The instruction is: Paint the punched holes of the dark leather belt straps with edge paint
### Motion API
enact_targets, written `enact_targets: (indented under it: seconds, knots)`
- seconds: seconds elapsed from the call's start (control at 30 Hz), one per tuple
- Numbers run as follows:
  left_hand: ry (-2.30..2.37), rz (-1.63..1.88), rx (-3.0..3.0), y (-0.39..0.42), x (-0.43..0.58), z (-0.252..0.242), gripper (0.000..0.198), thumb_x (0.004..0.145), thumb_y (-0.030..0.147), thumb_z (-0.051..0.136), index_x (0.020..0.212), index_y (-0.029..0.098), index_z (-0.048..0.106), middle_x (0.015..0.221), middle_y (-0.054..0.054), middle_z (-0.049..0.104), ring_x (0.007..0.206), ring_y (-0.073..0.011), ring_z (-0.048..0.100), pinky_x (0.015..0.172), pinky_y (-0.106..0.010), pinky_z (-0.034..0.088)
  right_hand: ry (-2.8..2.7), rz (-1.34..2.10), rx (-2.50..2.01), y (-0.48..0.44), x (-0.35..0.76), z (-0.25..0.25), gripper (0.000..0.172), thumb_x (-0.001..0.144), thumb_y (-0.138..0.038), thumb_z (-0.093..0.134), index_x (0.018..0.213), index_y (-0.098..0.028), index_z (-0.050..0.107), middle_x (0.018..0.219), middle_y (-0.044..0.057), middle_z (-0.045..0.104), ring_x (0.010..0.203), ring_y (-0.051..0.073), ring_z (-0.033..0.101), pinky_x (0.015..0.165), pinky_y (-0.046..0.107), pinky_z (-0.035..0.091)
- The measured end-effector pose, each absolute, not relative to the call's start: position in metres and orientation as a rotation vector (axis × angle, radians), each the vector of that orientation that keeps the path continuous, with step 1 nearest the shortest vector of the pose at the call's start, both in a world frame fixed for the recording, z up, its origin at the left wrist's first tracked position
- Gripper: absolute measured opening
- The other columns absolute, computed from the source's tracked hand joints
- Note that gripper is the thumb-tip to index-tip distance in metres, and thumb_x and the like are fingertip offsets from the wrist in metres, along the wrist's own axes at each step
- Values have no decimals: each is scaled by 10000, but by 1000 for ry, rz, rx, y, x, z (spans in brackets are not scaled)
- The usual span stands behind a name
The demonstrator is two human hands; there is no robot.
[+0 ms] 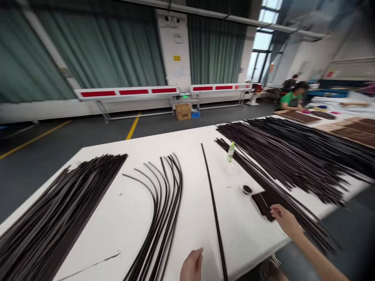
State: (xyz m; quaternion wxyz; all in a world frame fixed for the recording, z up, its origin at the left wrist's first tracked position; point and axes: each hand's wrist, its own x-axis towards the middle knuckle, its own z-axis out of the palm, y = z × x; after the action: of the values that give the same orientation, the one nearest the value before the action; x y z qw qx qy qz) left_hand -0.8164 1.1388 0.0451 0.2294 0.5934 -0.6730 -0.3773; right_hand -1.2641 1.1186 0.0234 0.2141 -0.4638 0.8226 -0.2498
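Observation:
A single long dark strip (212,199) lies straight on the white table (123,218), running from the far middle to the near edge. My left hand (191,266) rests on the table just left of the strip's near end, fingers curled loosely together and nothing visible in them. My right hand (283,218) reaches out to the right, its fingertips touching a small dark flat piece (263,203) that lies beside a long bundle of dark strips (295,210). A small dark round pot (247,189) sits close to that piece.
Several curved dark strips (164,210) lie left of the single one, and a thick pile of strips (55,218) covers the table's left end. A large heap of strips (293,152) fills the right side. A clear bottle with a green top (231,158) stands mid-table. A person in green (291,99) works at a far table.

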Motion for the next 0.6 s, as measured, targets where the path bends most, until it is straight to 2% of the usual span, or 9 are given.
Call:
enact_targets:
  seconds: [0.13, 0.27, 0.37, 0.47, 0.6]
  knots:
    - [-1644, -908, 1873, 1105, -908, 22, 374, 870, 394, 438, 1086, 215, 684, 942, -94, 716, 867, -243, 682, 806, -370, 545, 2261, -625, -1499, 1055, -1325, -18, 232, 887, -381, 560, 935, -155, 555, 824, 33, 611, 700, 153, 603, 595, 282, 475]
    - [-1456, -809, 2110, 1089, -980, 11, 382, 866, 336, 439, 1178, 200, 612, 993, -101, 681, 953, -263, 653, 816, -401, 518, 2059, -597, -1698, 1032, -1364, -51, 323, 782, -523, 524, 876, -216, 485, 690, 40, 575, 557, 218, 594, 422, 275, 353]
    - [-1403, -784, 2207, 1086, -1004, 10, 361, 856, 308, 482, 1189, 214, 581, 974, -85, 659, 996, -272, 630, 816, -401, 499, 1927, -611, -1748, 1030, -1373, -59, 336, 770, -524, 499, 925, -226, 500, 717, 47, 603, 535, 213, 600, 410, 262, 340]
    - [-1427, -805, 2230, 1084, -1006, 3, 291, 867, 264, 515, 1143, 203, 586, 918, -65, 646, 975, -251, 622, 842, -398, 483, 1867, -667, -1722, 1026, -1375, -60, 265, 772, -426, 508, 947, -231, 548, 783, 58, 645, 549, 197, 604, 433, 254, 340]
    - [-1483, -911, 2210, 1078, -992, -17, 253, 902, 334, 571, 1079, 156, 601, 989, -47, 649, 892, -187, 628, 812, -397, 521, 1811, -830, -1598, 1022, -1386, -61, 190, 710, -350, 571, 850, -228, 610, 654, 20, 622, 479, 167, 547, 448, 265, 365]
